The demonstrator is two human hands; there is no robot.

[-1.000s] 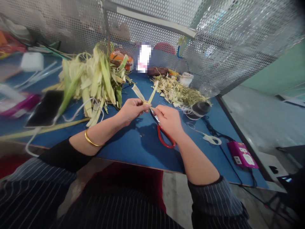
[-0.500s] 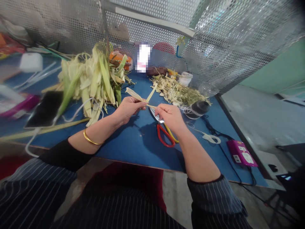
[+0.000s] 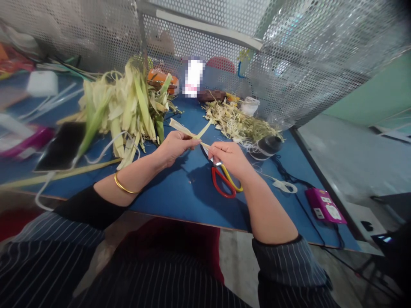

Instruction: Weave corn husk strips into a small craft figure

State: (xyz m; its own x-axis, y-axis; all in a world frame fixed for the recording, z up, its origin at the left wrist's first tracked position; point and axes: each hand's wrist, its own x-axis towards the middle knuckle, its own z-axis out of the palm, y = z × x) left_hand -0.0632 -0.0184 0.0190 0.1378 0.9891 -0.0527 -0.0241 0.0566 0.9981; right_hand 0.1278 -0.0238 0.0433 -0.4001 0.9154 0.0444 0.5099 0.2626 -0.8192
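Observation:
Between my two hands a pale corn husk strip [image 3: 180, 127] is held above the blue table. My left hand [image 3: 176, 147] pinches it where the strips cross, with a wide end pointing back left and a narrow piece angling up right. My right hand [image 3: 228, 157] grips the twisted end on the right with closed fingers. Beneath and beside the right hand lie scissors [image 3: 224, 182] with one red and one yellow handle; the hand partly hides their blades. A large heap of corn husks [image 3: 126, 100] stands behind and left of my left hand.
Husk scraps [image 3: 239, 119] are piled at the back right, near a dark spool of thread [image 3: 269, 145]. A magenta power strip [image 3: 326, 206] with black cables sits at the right edge. At left lies a black phone [image 3: 61, 146] with a white cable. Perforated metal panels close off the back.
Both hands stay almost in place, still on the husk. The narrow upper piece tilts slightly further right and down. Everything else looks unchanged.

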